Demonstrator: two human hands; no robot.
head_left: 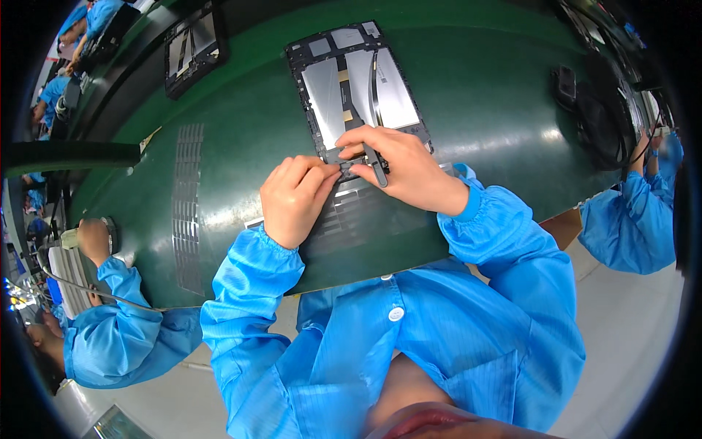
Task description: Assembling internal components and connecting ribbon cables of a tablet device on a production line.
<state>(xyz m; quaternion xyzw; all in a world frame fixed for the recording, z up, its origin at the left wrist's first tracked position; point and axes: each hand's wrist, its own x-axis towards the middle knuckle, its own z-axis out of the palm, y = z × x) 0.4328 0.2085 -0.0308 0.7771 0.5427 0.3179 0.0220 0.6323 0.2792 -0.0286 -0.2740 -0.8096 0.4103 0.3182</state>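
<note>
An opened tablet (401, 88) lies back up on the green table, with silver battery panels, a dark flex cable and a black frame. My left hand (292, 197) is at its lower edge, thumb and fingers pinched together. What lies between those fingertips is too small to make out. My right hand (406, 164) holds dark tweezers (376, 167), their wide end towards me. Its fingertips touch the same lower edge, close beside the left ones. A clear sheet of strips (351, 216) lies partly beneath my hands.
Left of my hands, another sheet of strips (187, 205) lies on the green table (497, 117). A second opened device (194, 51) sits at the back left. A black object with cables (567, 86) is at right. People in blue work at left (121, 329) and right (632, 219).
</note>
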